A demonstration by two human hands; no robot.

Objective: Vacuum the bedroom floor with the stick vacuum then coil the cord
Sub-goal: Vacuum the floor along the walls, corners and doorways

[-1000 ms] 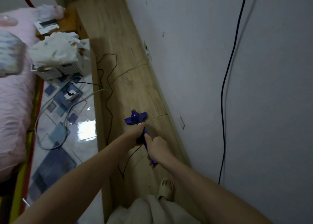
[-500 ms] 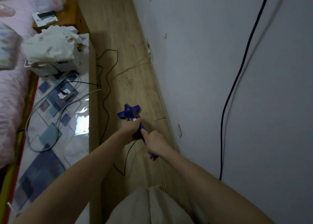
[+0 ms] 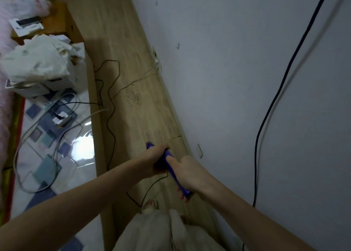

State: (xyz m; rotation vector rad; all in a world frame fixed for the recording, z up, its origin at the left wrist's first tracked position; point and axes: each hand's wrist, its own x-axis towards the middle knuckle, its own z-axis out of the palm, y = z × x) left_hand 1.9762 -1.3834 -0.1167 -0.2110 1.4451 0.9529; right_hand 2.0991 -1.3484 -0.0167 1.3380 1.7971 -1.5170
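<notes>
both hands grip the blue stick vacuum at lower centre of the frame: left hand curled round its upper part, right hand wrapped round the handle end. its thin black cord snakes over the wooden floor towards upper centre.

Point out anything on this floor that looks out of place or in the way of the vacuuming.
Loose cords stand out. A thin black cord snakes along the wooden floor ahead of the blue vacuum, which both hands grip, the left hand and the right hand. More grey cables loop over the glossy tiles. They could snag.
</notes>
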